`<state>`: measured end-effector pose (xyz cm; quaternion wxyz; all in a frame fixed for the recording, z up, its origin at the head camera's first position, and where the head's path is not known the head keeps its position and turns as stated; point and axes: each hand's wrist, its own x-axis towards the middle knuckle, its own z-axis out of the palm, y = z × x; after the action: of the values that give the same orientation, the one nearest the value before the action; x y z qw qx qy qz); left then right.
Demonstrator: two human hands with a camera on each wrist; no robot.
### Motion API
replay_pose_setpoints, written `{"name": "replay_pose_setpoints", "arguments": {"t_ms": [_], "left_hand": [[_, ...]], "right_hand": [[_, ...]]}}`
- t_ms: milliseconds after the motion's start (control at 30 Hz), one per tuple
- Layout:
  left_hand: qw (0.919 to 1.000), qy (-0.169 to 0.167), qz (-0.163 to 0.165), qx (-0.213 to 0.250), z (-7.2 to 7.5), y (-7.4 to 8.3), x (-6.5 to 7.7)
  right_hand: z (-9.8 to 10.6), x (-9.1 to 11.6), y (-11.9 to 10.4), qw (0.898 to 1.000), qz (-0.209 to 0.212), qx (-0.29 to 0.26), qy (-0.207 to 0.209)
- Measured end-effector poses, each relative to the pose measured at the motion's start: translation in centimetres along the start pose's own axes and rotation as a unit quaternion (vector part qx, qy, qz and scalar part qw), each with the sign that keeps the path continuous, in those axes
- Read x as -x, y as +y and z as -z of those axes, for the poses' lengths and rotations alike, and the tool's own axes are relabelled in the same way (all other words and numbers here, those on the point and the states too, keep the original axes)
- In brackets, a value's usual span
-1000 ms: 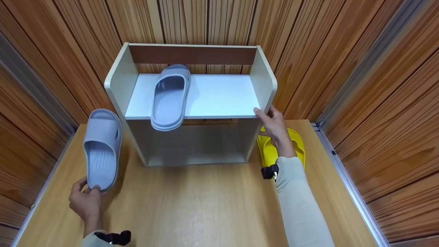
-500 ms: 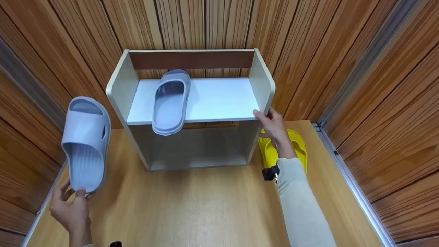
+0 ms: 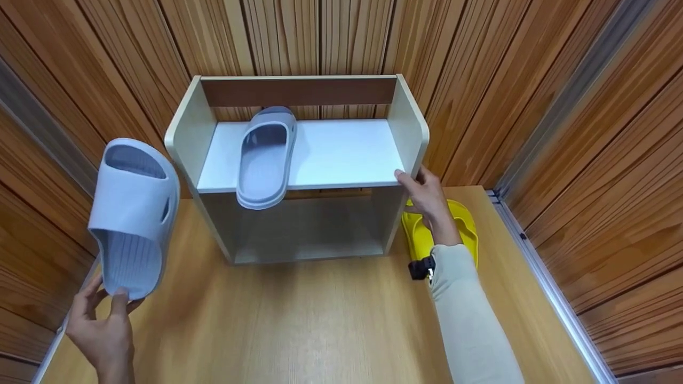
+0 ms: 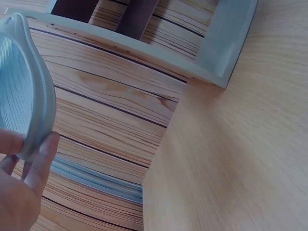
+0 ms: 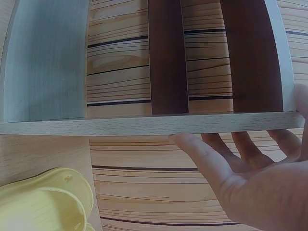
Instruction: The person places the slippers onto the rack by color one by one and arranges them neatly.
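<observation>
My left hand pinches the heel end of a grey slide sandal, thumb on the footbed and fingers beneath. The sandal is held up off the floor, toe end raised, left of a small two-tier shoe rack. In the left wrist view, that hand holds the sandal by its heel. A matching grey slide sits on the rack's upper shelf, its heel overhanging the front edge. My right hand grips the rack's right side panel, thumb on the shelf and fingers along the outer face.
A yellow slide lies on the wooden floor right of the rack, partly hidden by my right arm. Wood-panelled walls with metal corner strips enclose the back and sides.
My left hand has raised the sandal and carried it leftward, tilting its toe end up, closer to the camera. My right hand stays on the rack. The view has shifted slightly.
</observation>
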<state>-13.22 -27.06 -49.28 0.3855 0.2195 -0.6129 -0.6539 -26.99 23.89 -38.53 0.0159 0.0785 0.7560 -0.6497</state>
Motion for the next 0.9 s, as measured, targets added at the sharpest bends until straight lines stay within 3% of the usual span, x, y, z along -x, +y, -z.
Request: {"name": "replay_pose_setpoints", "arguments": {"t_ms": [333, 467, 733, 900], "left_hand": [[0.9953, -0.032, -0.09, -0.013, -0.6, 1.7, 1.2], [0.9925, -0.044, -0.109, -0.034, -0.7, 2.0, 1.8], [0.9887, -0.087, -0.119, -0.029, -1.8, 3.2, 3.4], [0.9794, -0.125, -0.156, -0.025, -2.7, 3.3, 4.3]], "right_hand": [[0.2, 0.0, -0.4, 1.0, 0.006, 0.009, -0.001], [0.2, 0.1, -0.4, 1.0, 0.0, 0.009, -0.001], [0.1, -0.1, -0.2, 1.0, -0.004, 0.01, -0.001], [0.0, -0.1, -0.1, 1.0, -0.003, 0.009, 0.005]]}}
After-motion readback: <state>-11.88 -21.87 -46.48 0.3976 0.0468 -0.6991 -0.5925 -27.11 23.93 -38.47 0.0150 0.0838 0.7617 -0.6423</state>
